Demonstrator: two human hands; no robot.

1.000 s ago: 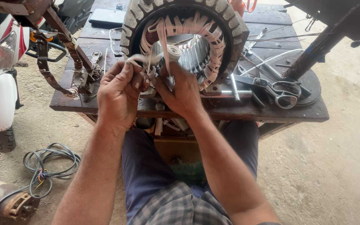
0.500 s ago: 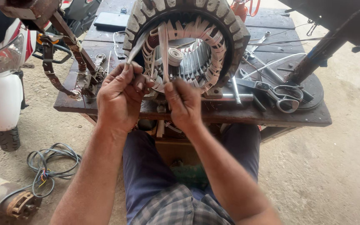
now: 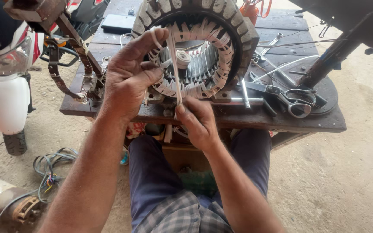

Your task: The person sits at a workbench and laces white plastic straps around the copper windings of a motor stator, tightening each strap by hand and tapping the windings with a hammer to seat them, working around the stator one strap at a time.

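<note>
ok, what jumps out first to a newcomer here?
The big ring-shaped stator on the dark bench, top centre, lined with pale windings. In front of it the left hand and right hand stretch a white tape taut between them. Scissors lie to the right, and a white scooter stands at the left edge.

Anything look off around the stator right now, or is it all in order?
Nothing looks damaged. The stator sits upright on the bench, white tape stretched taut between the left hand and right hand. Only oddity: scissors lie near the bench's front edge.
</note>
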